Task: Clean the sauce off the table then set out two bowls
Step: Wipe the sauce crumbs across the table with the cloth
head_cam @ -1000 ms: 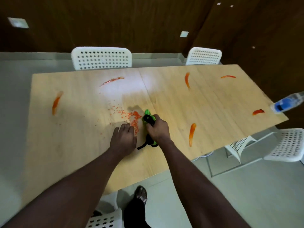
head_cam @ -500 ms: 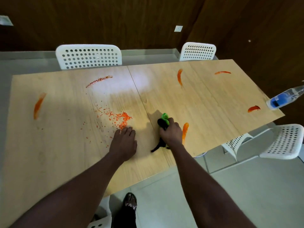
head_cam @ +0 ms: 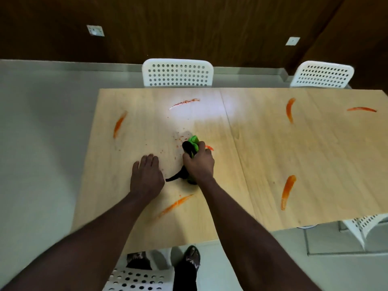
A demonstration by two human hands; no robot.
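Bench (head_cam: 327,156): pale wood top; I see a seam splitting it into two panels.
Sauce streaks (head_cam: 288,192): six orange smears by my count, spread over both panels.
Sauce specks (head_cam: 178,139): scattered left of the seam.
Cloth (head_cam: 193,142): green and black, held down among the specks by the right hand (head_cam: 199,164).
Left hand (head_cam: 147,177): flat on the wood, just beside the cloth.

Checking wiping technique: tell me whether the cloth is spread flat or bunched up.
Bunched up. The right hand grips the green-and-black cloth as a wad; only its ends stick out beyond the fist.
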